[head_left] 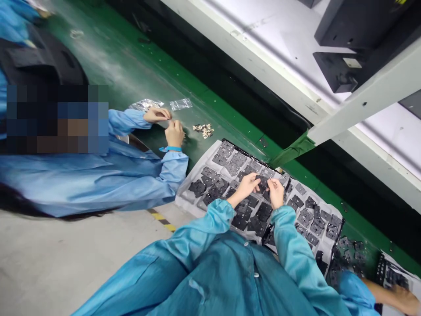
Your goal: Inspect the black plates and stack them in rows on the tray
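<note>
Between my hands is a small flat black plate [262, 183], held just above the trays. My left hand [249, 186] pinches its left side between thumb and fingers. On its right edge the fingers of my right hand [275, 192] are closed. Underneath, a white compartmented tray [201, 163] carries many similar black parts in its pockets. A second white tray [324, 210] with more of these parts lies to the right. Fine details of the held plate are too small to make out.
To the left, a co-worker's hands [166, 125] work near small pale pieces [204, 130] and a clear plastic bag [180, 104]. Loose black parts [351, 252] lie on the green bench at right, near another person's arm [383, 293]. A white frame post [358, 103] rises beyond the trays.
</note>
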A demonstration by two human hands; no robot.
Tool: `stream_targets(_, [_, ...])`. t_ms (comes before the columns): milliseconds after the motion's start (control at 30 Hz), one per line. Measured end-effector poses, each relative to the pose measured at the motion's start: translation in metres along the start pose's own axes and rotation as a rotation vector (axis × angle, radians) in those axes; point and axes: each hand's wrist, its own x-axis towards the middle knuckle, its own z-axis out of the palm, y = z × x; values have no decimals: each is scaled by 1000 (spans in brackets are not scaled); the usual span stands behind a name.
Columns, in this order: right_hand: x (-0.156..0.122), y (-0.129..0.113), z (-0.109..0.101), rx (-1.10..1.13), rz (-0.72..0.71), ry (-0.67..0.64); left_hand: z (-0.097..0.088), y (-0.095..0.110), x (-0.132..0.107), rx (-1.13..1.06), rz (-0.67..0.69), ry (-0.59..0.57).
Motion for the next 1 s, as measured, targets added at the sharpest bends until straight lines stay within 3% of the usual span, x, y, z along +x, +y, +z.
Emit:
stream_targets(200, [-21,-20,17,259,106,140,2,33,-31,-558,-179,94])
stream_targets(300, [-27,-24,27,320,147,202,-1,37,-38,-589,-204,148])
stream_targets(500, [-45,-15,43,314,183,260,1,16,-44,-296,-173,276])
stream_targets(600, [-61,3,44,258,197,262,7,-2,-49,-205,-167,259])
stream_targets(767, [-63,37,34,128,239,221,12,-31,-42,49,-111,114])
stream_targets(1000, [-30,59,21,-78,175,68,16,-45,20,437,59,-165])
